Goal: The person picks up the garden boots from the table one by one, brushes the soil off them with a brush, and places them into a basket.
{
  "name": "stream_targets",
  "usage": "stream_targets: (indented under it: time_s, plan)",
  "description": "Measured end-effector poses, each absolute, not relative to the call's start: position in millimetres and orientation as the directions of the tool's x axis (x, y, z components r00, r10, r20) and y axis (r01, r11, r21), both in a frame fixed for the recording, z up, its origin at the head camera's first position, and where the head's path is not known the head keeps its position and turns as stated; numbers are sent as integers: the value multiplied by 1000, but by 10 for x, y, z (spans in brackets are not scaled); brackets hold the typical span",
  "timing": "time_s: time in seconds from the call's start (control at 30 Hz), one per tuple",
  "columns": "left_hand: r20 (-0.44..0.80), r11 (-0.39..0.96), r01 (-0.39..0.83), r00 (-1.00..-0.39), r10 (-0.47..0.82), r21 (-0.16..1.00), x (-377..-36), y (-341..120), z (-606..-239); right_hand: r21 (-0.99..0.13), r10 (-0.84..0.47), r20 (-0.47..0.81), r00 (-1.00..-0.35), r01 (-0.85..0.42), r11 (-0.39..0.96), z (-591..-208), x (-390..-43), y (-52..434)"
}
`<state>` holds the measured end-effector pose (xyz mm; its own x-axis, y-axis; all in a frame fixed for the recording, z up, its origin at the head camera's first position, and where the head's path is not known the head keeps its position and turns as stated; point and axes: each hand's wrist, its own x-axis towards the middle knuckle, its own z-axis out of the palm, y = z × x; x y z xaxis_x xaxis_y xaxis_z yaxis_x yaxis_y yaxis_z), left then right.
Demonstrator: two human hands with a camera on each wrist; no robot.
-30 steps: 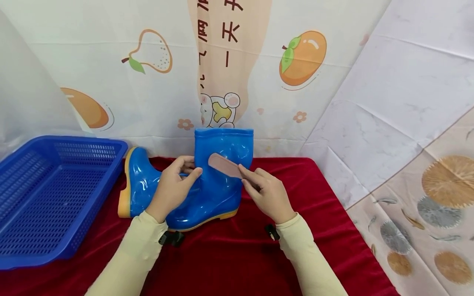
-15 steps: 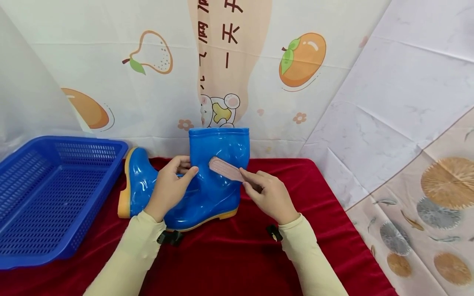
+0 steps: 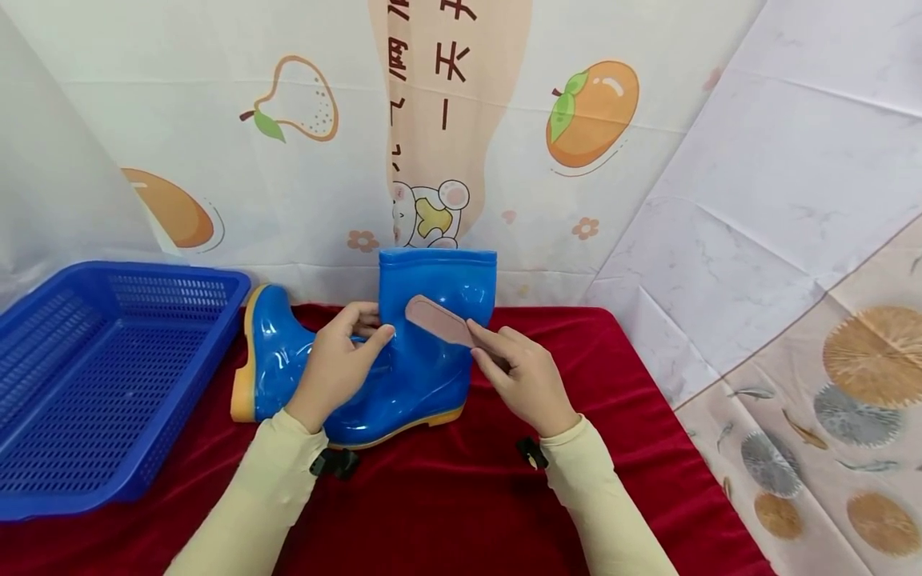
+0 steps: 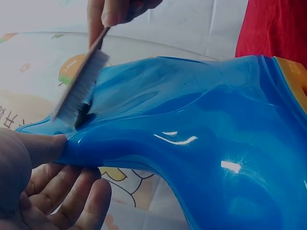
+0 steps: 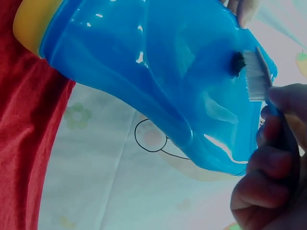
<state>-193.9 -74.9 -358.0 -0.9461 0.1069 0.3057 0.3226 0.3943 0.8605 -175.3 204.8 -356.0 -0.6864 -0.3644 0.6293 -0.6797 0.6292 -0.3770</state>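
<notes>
A glossy blue rain boot (image 3: 432, 400) with a yellow sole stands upright on the red cloth, toe to the left. My left hand (image 3: 338, 360) grips the left edge of its shaft, thumb on the near face and fingers behind. My right hand (image 3: 522, 376) holds a scrub brush (image 3: 435, 320) by its handle. In the head view its flat pinkish back faces me. White bristles (image 5: 256, 79) point at the upper shaft in the right wrist view, beside a dark mark (image 5: 238, 64) on the blue surface. Behind my left hand, the second blue boot (image 3: 270, 344) lies on its side.
A blue plastic basket (image 3: 180, 400) with perforated walls stands on the left, close to the lying boot. The red cloth (image 3: 446, 512) covers the table. A printed fabric backdrop (image 3: 310, 208) hangs right behind the boots.
The boot's shaft leaned slightly left half a second ago and is now back to the right, my left hand moving with it. The brush head has tilted and shifted slightly up.
</notes>
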Motion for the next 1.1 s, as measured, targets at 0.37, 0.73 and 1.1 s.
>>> stream_targets:
  time_s: [0.37, 0.73, 1.1]
  plan:
    - [298, 391, 300, -952, 67, 870, -1976, -753, -3589, -414, -358, 582, -730, -645, 642, -3473, -1717, 2147]
    - [303, 377, 327, -945, 121, 867, -1950, -720, -3592, -386, -367, 628, -686, -685, 618, -3527, -1738, 2091]
    - [312, 402, 294, -950, 21, 867, -2003, -784, -3637, -393, -348, 462, -816, -540, 744, -3452, -1706, 2167]
